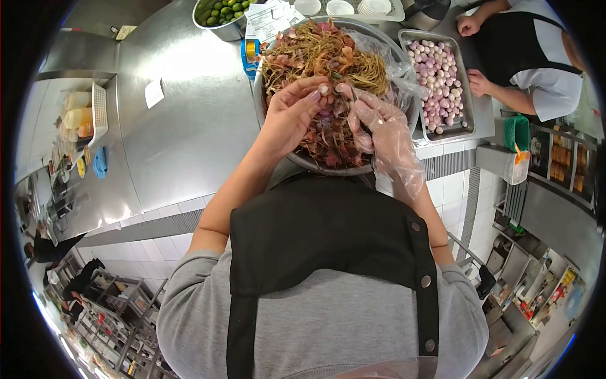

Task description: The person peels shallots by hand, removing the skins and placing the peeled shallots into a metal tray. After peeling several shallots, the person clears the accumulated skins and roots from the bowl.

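Observation:
My left hand [295, 112], bare, is over a large metal bowl [257, 104], its fingertips pinching a small pale shallot [324, 90]. Close beside it is my right hand [382, 126] in a clear plastic glove, fingers curled round a thin, dark, blade-like tool [354, 95] that looks like a small knife; most of it is hidden. Dry stalks and roots [315, 47] and reddish-brown shallot skins [328, 146] fill the bowl below both hands. A crumpled clear plastic bag [394, 63] lies along the bowl's right side.
Right of the bowl stands a metal tray [435, 134] of peeled shallots [435, 82]. Across from it is a co-worker [517, 54] with hands near the tray. Behind are a pot of limes [221, 12], paper slips [268, 20] and white dishes [341, 7]. The steel counter [170, 139] extends left.

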Demonstrator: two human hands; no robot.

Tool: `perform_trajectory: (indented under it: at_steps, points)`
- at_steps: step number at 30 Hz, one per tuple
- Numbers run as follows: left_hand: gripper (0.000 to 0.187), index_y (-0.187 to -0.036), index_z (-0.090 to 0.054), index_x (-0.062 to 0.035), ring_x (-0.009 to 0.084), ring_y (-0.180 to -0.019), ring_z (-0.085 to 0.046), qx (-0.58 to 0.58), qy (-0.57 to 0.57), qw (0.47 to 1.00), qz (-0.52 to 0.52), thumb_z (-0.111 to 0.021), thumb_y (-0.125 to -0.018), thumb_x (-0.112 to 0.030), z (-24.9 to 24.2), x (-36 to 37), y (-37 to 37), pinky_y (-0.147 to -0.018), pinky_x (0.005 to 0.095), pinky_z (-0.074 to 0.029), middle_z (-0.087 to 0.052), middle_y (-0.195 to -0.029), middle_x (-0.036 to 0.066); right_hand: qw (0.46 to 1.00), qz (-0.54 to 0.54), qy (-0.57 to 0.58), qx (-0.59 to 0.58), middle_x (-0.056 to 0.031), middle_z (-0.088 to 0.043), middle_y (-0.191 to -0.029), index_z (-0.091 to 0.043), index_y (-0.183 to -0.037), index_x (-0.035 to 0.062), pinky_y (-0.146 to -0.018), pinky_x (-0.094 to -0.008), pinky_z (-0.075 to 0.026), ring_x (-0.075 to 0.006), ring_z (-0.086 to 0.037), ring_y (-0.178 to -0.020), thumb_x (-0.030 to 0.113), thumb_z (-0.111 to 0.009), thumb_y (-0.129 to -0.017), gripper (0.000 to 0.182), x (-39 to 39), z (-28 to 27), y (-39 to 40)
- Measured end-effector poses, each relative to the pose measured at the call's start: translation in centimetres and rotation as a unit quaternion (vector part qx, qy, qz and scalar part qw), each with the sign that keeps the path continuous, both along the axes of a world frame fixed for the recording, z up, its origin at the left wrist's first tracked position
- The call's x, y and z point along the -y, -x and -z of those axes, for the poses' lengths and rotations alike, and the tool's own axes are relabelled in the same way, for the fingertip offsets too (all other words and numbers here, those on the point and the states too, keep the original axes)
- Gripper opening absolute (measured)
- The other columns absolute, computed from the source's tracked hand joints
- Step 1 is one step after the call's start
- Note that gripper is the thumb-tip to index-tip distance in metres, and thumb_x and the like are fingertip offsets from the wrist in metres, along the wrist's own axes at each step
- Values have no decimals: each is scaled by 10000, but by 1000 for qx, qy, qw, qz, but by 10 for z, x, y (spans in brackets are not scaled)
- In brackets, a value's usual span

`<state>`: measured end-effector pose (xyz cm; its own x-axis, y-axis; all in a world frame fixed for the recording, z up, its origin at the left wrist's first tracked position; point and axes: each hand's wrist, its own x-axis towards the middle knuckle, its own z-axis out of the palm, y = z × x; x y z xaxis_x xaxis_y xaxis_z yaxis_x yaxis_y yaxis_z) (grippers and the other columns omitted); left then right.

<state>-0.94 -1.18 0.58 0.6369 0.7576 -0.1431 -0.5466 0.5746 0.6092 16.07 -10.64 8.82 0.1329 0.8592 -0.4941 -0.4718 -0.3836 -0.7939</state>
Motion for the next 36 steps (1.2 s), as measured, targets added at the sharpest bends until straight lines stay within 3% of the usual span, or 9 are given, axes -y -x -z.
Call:
perform_trajectory:
  at_steps: [5, 7, 18, 21, 26, 32, 33, 34, 36]
  points:
    - [324, -1273, -583, 41, 165, -1094, -640, 17, 65, 998, 20, -620, -951, 50, -14, 0, -3, -972, 287, -519, -660, -1201, 117, 993, -37, -20, 115, 34, -562, -765, -598, -1401, 132, -509, -194, -361, -30, -421, -584, 154, -608, -1007, 395, 3, -2, 9]
    - [335, -1270, -587, 30, 155, -1093, -636, 13, -29, 999, 2, -630, -940, 63, -9, 2, -4, -974, 277, -518, -663, -1178, 109, 993, -28, -24, 112, 31, -567, -770, -587, -1413, 136, -517, -191, -365, -30, -428, -596, 159, -608, -1006, 408, 1, 2, 10]
    - [285, -1175, -656, 42, 163, -1002, -681, -27, -19, 998, -54, -683, -895, 87, -8, 6, -1, -903, 287, -567, -707, -1101, 123, 980, -100, -63, 162, 6, -610, -857, -548, -1437, 81, -625, -210, -429, -46, -513, -727, 198, -642, -986, 475, -13, -11, 13]
    - [265, -1156, -660, 57, 165, -1005, -684, -51, -37, 996, -69, -684, -894, 87, -9, 6, -1, -912, 290, -565, -711, -1109, 137, 977, -125, -39, 171, -27, -665, -957, -582, -1398, 55, -700, -223, -466, -67, -542, -783, 195, -638, -989, 436, -14, -5, 10]
    - [234, -1127, -659, 72, 164, -983, -690, -62, -46, 993, -90, -691, -895, 78, -7, 9, -4, -895, 292, -570, -712, -1106, 142, 947, -127, -123, 269, -122, -685, -1276, -598, -1369, 35, -1008, -305, -453, -165, -626, -1122, 179, -621, -993, 403, -12, 12, 7]
    - [192, -1083, -665, 67, 167, -969, -693, -36, -26, 995, -85, -702, -895, 62, -10, 9, -12, -862, 301, -582, -712, -1090, 132, 952, -104, -146, 248, -135, -654, -1336, -604, -1375, 55, -1108, -315, -380, -197, -584, -1250, 149, -583, -1012, 376, -10, 9, 8]
    - [187, -1075, -666, 67, 165, -964, -693, -62, -88, 988, -111, -705, -892, 63, -9, 13, -14, -854, 298, -583, -712, -1080, 128, 965, -93, -115, 214, -100, -710, -1158, -605, -1384, 72, -894, -288, -511, -158, -658, -1001, 147, -583, -1016, 376, -7, 14, 8]
    - [183, -1067, -667, 68, 163, -959, -692, -90, -150, 975, -135, -709, -889, 64, -8, 17, -15, -847, 296, -584, -712, -1070, 123, 966, -95, -113, 211, -100, -710, -1158, -605, -1384, 72, -894, -288, -511, -158, -658, -1001, 147, -583, -1016, 376, -6, 15, 9]
    - [188, -1068, -671, 68, 152, -942, -692, -97, -176, 969, -145, -709, -885, 71, -2, 17, -15, -850, 287, -581, -710, -1069, 120, 998, -40, -7, 37, -29, -652, -905, -620, -1373, 83, -574, -225, -454, -76, -544, -670, 142, -589, -1016, 364, -7, 17, 9]
